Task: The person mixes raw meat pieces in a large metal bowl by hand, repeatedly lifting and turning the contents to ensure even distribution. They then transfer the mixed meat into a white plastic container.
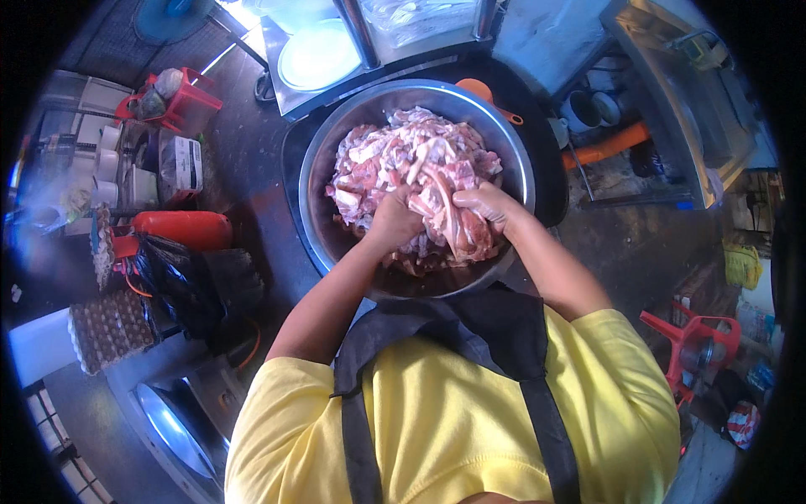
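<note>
A wide metal bowl [522, 160] stands right in front of me, heaped with raw meat pieces [403, 139], pink and red with pale fat and bone. Both hands are inside it, near the front of the heap. My left hand [396, 220] has its fingers curled around a piece of raw meat [449, 214]. From the other side my right hand [487, 204] grips the same piece, thumb on top. Strips of pale fat show between the two hands. The fingertips of both hands are partly hidden by the meat.
An orange ladle-like utensil [477, 89] lies behind the bowl. Beyond it is a metal table with white round lids or plates [317, 55]. A red gas cylinder [183, 229], a black plastic bag [172, 281] and egg trays [109, 329] are at left. At right stands a red plastic chair [697, 340].
</note>
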### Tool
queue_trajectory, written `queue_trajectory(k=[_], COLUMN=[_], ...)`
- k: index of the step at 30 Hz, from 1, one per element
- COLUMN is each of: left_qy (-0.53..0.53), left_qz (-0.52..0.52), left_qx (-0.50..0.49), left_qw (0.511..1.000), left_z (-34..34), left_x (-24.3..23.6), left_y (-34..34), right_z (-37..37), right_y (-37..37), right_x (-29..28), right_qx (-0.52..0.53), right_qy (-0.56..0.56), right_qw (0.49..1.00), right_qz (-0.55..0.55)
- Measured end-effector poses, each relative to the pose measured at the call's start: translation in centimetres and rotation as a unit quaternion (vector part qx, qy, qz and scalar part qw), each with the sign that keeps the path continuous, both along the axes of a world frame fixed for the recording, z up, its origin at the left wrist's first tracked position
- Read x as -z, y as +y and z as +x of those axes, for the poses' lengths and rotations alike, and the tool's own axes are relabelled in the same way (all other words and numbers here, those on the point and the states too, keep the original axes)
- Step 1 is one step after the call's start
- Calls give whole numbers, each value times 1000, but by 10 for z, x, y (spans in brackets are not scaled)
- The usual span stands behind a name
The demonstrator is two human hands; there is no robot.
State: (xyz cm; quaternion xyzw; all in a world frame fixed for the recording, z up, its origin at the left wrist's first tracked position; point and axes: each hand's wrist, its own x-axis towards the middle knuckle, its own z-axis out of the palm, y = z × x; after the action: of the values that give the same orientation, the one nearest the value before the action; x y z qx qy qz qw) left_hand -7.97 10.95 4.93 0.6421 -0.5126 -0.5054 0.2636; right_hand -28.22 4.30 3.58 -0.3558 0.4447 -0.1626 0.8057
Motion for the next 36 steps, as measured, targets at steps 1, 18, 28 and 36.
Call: queue_trajectory(k=[1,18,28,36], left_qy=[38,-50,224,395], left_qz=[-43,-255,192,268], left_qx=[-3,139,-207,-115], left_qw=[998,955,933,871], left_z=[1,49,112,110], left_x=[-13,-168,7,74], left_y=[2,-5,-62,-100], right_z=[-1,4,11,49], right_y=[1,-13,-110,-120], right_x=[-8,-160,7,53], right_qx=[-7,-126,13,-14], right_qy=[-8,40,162,87], right_qw=[1000,901,985,992], right_qz=[-12,-413,-58,95])
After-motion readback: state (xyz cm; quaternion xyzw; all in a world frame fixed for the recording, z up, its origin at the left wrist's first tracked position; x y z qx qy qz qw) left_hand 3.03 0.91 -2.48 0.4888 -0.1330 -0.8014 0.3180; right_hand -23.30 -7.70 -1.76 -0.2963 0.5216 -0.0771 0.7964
